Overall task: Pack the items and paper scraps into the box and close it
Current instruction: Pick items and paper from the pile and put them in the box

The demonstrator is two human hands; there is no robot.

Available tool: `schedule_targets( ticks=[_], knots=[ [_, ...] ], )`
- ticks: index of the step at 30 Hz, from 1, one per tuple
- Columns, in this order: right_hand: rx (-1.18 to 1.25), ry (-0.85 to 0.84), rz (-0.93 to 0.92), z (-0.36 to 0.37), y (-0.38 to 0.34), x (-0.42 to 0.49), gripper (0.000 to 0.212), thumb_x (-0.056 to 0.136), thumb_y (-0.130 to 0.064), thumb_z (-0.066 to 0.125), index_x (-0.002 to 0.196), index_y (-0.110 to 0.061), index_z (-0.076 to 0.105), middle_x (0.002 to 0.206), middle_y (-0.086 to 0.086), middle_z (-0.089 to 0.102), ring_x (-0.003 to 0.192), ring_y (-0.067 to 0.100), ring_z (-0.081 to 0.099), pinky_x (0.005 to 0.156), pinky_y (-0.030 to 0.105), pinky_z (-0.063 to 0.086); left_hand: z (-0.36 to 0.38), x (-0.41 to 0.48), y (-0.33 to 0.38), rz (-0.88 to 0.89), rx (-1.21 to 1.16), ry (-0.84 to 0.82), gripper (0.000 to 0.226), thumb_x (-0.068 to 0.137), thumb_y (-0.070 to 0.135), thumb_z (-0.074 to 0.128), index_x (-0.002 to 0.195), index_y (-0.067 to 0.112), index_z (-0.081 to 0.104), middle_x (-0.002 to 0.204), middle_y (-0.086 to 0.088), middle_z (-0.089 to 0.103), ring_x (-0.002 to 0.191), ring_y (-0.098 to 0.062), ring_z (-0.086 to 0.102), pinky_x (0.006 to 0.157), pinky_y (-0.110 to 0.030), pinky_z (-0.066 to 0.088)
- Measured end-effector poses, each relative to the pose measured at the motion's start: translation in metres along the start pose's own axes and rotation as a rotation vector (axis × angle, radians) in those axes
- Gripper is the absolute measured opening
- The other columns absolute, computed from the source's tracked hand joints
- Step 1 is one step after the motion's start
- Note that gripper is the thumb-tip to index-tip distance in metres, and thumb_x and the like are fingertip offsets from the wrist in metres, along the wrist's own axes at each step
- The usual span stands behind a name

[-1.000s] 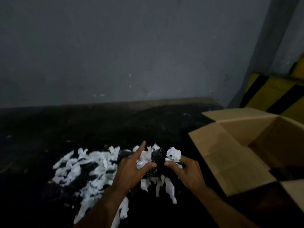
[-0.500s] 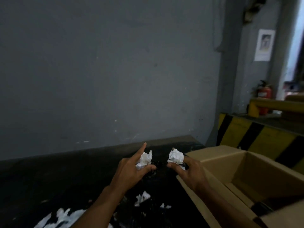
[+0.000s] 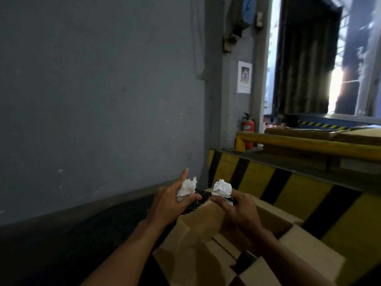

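My left hand (image 3: 169,205) grips a crumpled white paper scrap (image 3: 187,187) with its index finger sticking up. My right hand (image 3: 237,209) grips a second white paper wad (image 3: 222,188). A dark, knobbly item (image 3: 199,200) stretches between the two hands, held with the paper. Both hands hover above the left edge of the open cardboard box (image 3: 193,234), whose flaps stand open. A dark item (image 3: 245,260) lies inside the box, mostly hidden.
A grey wall (image 3: 103,100) stands straight ahead with a dark floor (image 3: 51,244) below it. A yellow and black striped kerb (image 3: 288,186) runs behind the box. Further back are a yellow rail (image 3: 309,144), a red fire extinguisher (image 3: 248,125) and an open doorway.
Both hands lifted the paper wads and the dark item off the floor pile and carried them right, over the box. The view swung up and right; the scrap pile left the frame.
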State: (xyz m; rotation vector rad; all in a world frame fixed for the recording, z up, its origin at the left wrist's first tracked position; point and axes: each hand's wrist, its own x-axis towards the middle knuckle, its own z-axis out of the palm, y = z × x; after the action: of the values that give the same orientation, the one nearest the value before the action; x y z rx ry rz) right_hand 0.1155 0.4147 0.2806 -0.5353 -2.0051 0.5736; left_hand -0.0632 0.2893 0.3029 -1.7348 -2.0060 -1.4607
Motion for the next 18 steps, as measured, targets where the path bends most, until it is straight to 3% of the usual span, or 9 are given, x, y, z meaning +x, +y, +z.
schedule_targets(
  ticks=[4, 8, 11, 16, 18],
  knots=[
    [-0.03, 0.016, 0.053, -0.039, 0.064, 0.02, 0.018, 0.081, -0.053, 0.066, 0.093, -0.04, 0.07, 0.081, -0.027, 0.066, 0.075, -0.009, 0.061, 0.061, 0.01, 0.042, 0.068, 0.045, 0.017, -0.022, -0.076, 0.005, 0.09, 0.072, 0.062, 0.068, 0.147, 0.038, 0.026, 0.128, -0.001, 0.062, 0.101, -0.003, 0.062, 0.089, -0.024, 0.052],
    [-0.015, -0.051, 0.04, -0.074, 0.131, 0.051, 0.013, 0.083, -0.043, 0.07, 0.088, -0.031, 0.073, 0.075, -0.018, 0.069, 0.069, -0.004, 0.063, 0.055, 0.007, 0.041, 0.138, 0.085, 0.036, -0.081, -0.164, 0.079, 0.086, 0.073, 0.06, 0.069, 0.146, 0.041, 0.027, 0.132, 0.002, 0.059, 0.104, 0.0, 0.057, 0.089, -0.019, 0.049],
    [0.003, -0.105, 0.028, -0.088, 0.178, 0.071, 0.018, 0.083, -0.039, 0.071, 0.095, -0.027, 0.074, 0.08, -0.016, 0.071, 0.073, -0.003, 0.063, 0.057, 0.008, 0.042, 0.187, 0.103, 0.033, -0.156, -0.203, 0.106, 0.087, 0.07, 0.064, 0.069, 0.145, 0.042, 0.029, 0.132, 0.001, 0.059, 0.108, -0.004, 0.059, 0.094, -0.027, 0.051],
    [0.056, -0.234, 0.064, -0.079, 0.235, 0.084, 0.008, 0.085, -0.036, 0.069, 0.086, -0.028, 0.069, 0.067, -0.018, 0.063, 0.059, -0.005, 0.06, 0.048, 0.009, 0.04, 0.237, 0.103, -0.004, -0.313, -0.034, 0.074, 0.092, 0.069, 0.076, 0.06, 0.147, 0.039, 0.026, 0.129, 0.002, 0.062, 0.108, -0.009, 0.062, 0.092, -0.034, 0.054],
    [0.083, -0.268, 0.099, -0.068, 0.253, 0.082, 0.013, 0.085, -0.042, 0.068, 0.087, -0.03, 0.07, 0.07, -0.018, 0.065, 0.062, -0.006, 0.06, 0.049, 0.01, 0.042, 0.248, 0.096, -0.021, -0.38, 0.014, 0.055, 0.092, 0.069, 0.078, 0.058, 0.146, 0.042, 0.025, 0.13, 0.001, 0.061, 0.111, -0.013, 0.061, 0.094, -0.037, 0.053]
  ],
)
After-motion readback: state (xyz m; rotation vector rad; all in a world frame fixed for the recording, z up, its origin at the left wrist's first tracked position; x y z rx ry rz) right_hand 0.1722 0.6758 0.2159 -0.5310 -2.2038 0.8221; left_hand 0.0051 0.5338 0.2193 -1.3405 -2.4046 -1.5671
